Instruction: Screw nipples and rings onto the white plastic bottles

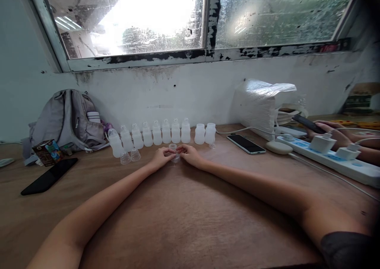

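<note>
My left hand [162, 158] and my right hand [191, 155] meet over the table, fingers closed in a pinch at a small clear plastic piece [175, 158]. Its exact shape is partly hidden by my fingertips. Just behind it stands a small translucent ring-like piece [172, 146]. Beyond my hands runs a row of frosted white baby bottles [156, 133], several with clear domed tops. At the row's right end are two bottles without tops, one of them an open bottle [200, 134]. Two clear domed covers, one a cover [125, 158], sit in front of the left bottles.
A grey backpack [69, 122], a small box [47, 153] and a black phone [50, 176] lie left. On the right are another phone [246, 144], a round beige object [279, 147], a white power strip [329, 158] with cables, and another person's hand [329, 128] holding a dark device.
</note>
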